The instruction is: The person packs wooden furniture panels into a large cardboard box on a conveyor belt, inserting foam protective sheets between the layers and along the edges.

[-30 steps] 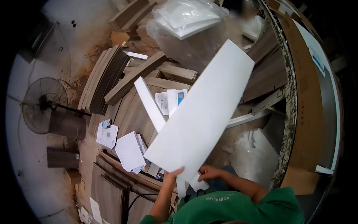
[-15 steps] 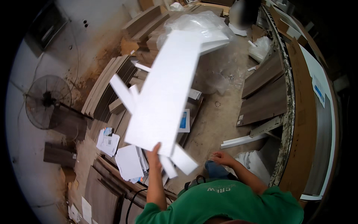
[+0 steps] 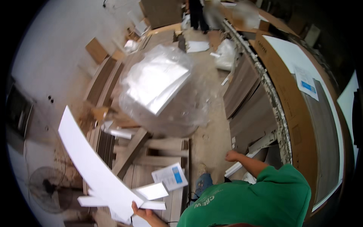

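Note:
At the lower left, my left hand (image 3: 143, 212) is closed on the near end of a long white panel (image 3: 85, 155). Several narrow white strips (image 3: 152, 191) stick out crosswise from under and beside that end. The panel slants up and away to the left. My right hand (image 3: 233, 156) hangs in front of me with its fingers curled and nothing seen in them, close to white strips leaning by the bench. Ahead of my left arm, a sheet with a blue patch (image 3: 169, 177) lies on stacked grey-brown boards (image 3: 160, 160).
A clear plastic bag around white panels (image 3: 157, 81) sits ahead on the stack. Dark wood panels (image 3: 251, 117) lean against the bench edge (image 3: 278, 109) at right, with a large cardboard sheet (image 3: 291, 121) above. A fan (image 3: 49, 186) stands left. A person (image 3: 197, 15) stands far ahead.
The white panel in my left hand has swung left and down, uncovering the bagged panels. My view has moved forward along the aisle, and a person has come into view at the far end.

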Motion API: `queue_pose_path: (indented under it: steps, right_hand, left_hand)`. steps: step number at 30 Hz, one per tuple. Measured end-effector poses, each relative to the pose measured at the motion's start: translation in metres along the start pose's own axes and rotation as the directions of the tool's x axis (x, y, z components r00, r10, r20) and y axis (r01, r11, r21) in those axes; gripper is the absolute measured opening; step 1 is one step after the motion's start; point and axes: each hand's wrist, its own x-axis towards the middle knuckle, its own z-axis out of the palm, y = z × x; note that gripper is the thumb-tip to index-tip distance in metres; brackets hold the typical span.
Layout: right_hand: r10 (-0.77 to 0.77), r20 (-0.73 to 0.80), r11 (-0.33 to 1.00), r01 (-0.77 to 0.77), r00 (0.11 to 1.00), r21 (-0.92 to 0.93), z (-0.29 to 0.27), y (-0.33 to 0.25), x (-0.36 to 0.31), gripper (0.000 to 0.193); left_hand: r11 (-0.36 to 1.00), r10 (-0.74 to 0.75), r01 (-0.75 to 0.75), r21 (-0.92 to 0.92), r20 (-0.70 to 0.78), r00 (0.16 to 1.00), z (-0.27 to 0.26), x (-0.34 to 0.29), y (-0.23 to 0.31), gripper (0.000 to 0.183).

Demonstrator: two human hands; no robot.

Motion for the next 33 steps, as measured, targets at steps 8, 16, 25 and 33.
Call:
queue_pose_path:
  steps: [8, 16, 25, 33]
  right_hand:
    - [-0.074, -0.118, 0.977, 0.095, 0.99, 0.19, -0.095, -0.055, 0.062, 0.037]
    - [0.293, -0.084, 0.672, -0.143, 0.952, 0.727, -0.172, 0.009, 0.162, 0.02]
    - [0.411, -0.103, 0.057, 0.088, 0.906, 0.995, -0.336, 0.009, 0.281, 0.045]
    - [0.243, -0.003, 0.092, -0.02, 0.97, 0.996, -0.414, -0.022, 0.405, 0.065]
  left_hand:
    - [0.995, 0.025, -0.026, -0.096, -0.012, 1.0, 0.078, 0.141, -0.043, 0.039]
    - [0.995, -0.002, 0.014, -0.102, 0.122, 0.993, 0.161, 0.209, -0.075, 0.042]
    - [0.994, 0.101, -0.099, -0.039, 0.08, 0.992, 0.192, 0.222, -0.124, 0.048]
    - [0.981, 0.19, -0.179, 0.077, -0.156, 0.969, 0.285, 0.215, -0.194, 0.043]
